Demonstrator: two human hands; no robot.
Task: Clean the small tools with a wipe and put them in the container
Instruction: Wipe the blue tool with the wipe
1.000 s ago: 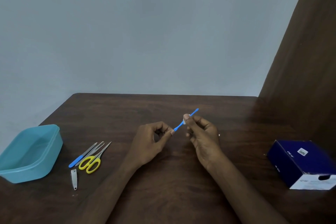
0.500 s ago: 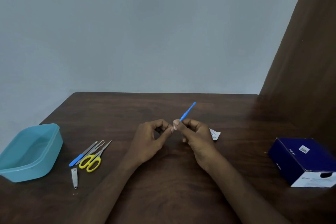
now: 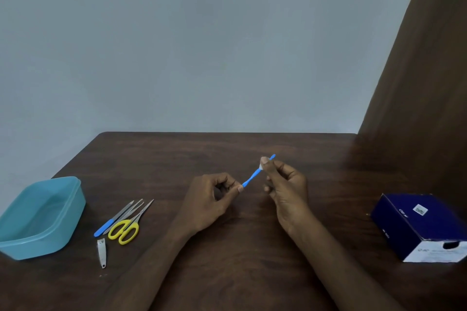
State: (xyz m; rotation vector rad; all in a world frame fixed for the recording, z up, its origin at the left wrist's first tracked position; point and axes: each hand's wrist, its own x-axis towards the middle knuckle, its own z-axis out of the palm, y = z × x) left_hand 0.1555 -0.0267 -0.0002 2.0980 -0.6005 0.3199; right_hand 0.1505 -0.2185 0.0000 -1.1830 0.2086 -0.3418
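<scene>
Tool (image 3: 252,176) slants up-right between both hands.

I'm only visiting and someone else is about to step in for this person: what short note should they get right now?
Left hand pinches the lower end of the thin blue tool. Right hand pinches a small white wipe around it near the far tip.
Teal container, far left on the table, holds no tools.
Beside it lie the yellow scissors, nail clipper, a blue-handled file and other slim metal tools.
Done: nothing stored. Left: finish this wipe, then clean and store the others.
</scene>
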